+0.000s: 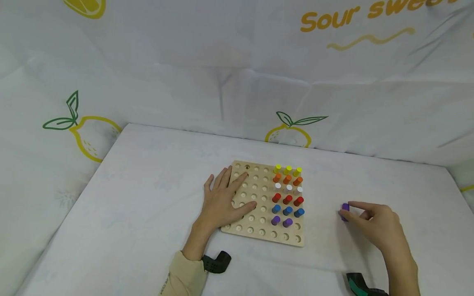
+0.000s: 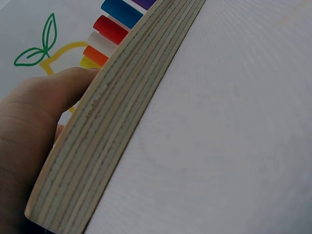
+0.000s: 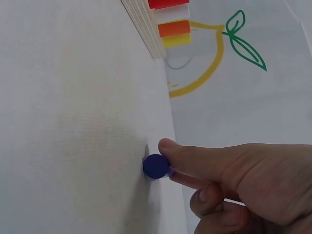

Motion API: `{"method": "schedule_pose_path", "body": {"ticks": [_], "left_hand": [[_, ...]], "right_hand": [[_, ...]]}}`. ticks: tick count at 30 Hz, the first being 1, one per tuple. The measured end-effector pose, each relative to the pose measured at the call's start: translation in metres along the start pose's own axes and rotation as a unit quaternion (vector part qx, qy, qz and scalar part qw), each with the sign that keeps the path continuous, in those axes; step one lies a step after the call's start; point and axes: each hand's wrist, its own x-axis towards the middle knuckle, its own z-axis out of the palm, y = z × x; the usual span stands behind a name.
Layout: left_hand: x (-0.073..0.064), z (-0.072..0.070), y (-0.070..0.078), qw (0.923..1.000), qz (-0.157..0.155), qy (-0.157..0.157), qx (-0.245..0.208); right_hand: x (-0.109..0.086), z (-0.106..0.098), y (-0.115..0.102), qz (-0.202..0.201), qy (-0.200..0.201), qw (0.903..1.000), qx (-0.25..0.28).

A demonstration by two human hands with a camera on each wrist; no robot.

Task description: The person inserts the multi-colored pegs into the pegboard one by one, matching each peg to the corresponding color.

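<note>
A wooden pegboard (image 1: 268, 226) lies on the white table. My left hand (image 1: 221, 205) rests on its left part with fingers spread; in the left wrist view the thumb (image 2: 68, 90) lies over the board's edge. Three columns of pegs stand at the board's right, in rows of yellow (image 1: 288, 169), orange (image 1: 287, 179), white (image 1: 288, 188), red (image 1: 287, 200) and blue (image 1: 287, 211). Below them stand two purple pegs (image 1: 287, 223), with a bare hole to their right. Right of the board, my right hand (image 1: 381, 226) pinches another purple peg (image 3: 156, 166) between thumb and index finger, close to the tabletop.
A white cloth (image 1: 185, 82) with printed lemons and lettering hangs behind the table (image 1: 129, 185). Black devices sit at the left wrist (image 1: 217, 262) and near the right wrist (image 1: 361, 284).
</note>
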Motion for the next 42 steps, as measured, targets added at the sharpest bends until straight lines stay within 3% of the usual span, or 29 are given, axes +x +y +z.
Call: {"method": "schedule_pose_path", "body": {"ticks": [12,25,38,42], "left_hand": [[0.001,0.000,0.000,1.0000,0.002,0.005,0.001],[0.000,0.000,0.000,1.0000,0.000,0.001,-0.003],[0.000,-0.001,0.001,1.0000,0.000,0.000,-0.003],[0.000,-0.001,0.000,1.0000,0.004,0.003,-0.002]], "right_hand": [[0.003,0.004,0.003,-0.063,-0.002,0.9978,-0.022],[0.003,0.005,0.003,-0.061,-0.008,0.9977,-0.028],[-0.005,0.002,-0.014,-0.075,0.026,0.9968,-0.013],[-0.008,0.000,-0.021,-0.095,0.036,0.9948,-0.003]]}}
